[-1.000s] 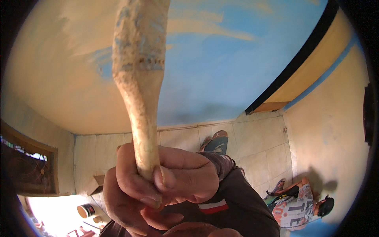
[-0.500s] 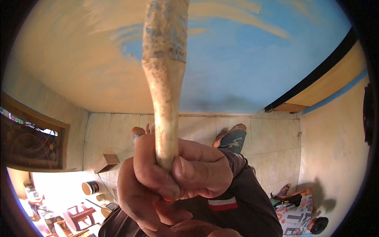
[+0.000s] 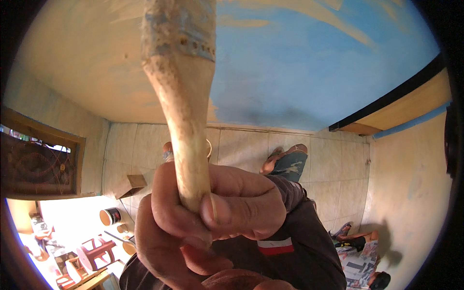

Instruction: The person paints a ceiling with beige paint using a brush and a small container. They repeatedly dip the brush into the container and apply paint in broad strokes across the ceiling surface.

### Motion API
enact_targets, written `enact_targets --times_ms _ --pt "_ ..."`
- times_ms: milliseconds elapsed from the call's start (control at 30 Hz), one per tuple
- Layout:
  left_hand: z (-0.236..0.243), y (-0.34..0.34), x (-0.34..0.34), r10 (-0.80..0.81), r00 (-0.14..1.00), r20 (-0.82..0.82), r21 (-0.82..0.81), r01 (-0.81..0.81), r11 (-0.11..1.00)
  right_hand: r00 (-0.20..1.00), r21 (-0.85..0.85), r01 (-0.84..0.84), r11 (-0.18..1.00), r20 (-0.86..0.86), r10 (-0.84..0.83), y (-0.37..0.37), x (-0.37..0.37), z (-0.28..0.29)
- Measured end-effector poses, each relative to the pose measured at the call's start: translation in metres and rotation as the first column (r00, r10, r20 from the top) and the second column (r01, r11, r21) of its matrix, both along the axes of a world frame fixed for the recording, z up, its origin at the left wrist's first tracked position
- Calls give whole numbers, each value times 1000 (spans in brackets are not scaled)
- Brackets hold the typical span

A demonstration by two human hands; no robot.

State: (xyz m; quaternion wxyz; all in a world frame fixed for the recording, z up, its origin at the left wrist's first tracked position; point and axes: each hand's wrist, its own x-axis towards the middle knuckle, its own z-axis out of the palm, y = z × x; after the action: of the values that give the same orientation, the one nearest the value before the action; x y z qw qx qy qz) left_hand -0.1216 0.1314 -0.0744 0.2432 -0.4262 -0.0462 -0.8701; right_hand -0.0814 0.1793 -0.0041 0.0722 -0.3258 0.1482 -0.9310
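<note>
My right hand [image 3: 217, 208] grips the lower end of a paintbrush [image 3: 186, 130] by its pale wooden handle. The thumb presses on the near side and the fingers curl round behind. Held close and upright, the brush leans slightly left at the top. Its metal band, studded with small nails, is smeared with blue and tan paint. The bristles lie beyond the upper edge, out of sight. Behind the brush rises a wall [image 3: 290, 67] painted partly blue and partly tan, with streaks where the colours meet. My left hand cannot be made out.
Pale floor tiles [image 3: 326, 164] meet the wall. A black-edged ledge [image 3: 396, 92] juts out at right. A person [image 3: 357, 256] sits on the floor at lower right. At left are a wooden box [image 3: 130, 186], a paint bucket [image 3: 110, 216], a reddish chair [image 3: 96, 253] and a latticed window [image 3: 38, 164].
The brush has come nearer and shifted left, its top tilting further left. My right hand has moved slightly left with it, keeping its grip. The surroundings have shifted slightly in view.
</note>
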Motion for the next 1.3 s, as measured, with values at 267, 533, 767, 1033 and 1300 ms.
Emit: enact_targets --times_ms 267,533,767,1033,1300 --pt "-164 -70 -67 216 973 76 -932 -7 363 979 83 109 991 166 -122 -2 -17 -7" --pt "-338 -66 -113 419 906 52 -961 159 -226 204 668 487 -563 -713 -671 69 -117 -102" --pt "-337 -66 -110 422 905 57 -953 176 -248 34 386 384 -839 -914 -405 98 -212 -129" --pt "-336 -72 -111 452 888 83 -955 200 -218 50 318 187 -930 -948 -314 104 -265 -102" --pt "-342 -78 -110 450 880 149 -962 235 -140 -135 292 -23 -956 -948 -287 175 -143 -120"
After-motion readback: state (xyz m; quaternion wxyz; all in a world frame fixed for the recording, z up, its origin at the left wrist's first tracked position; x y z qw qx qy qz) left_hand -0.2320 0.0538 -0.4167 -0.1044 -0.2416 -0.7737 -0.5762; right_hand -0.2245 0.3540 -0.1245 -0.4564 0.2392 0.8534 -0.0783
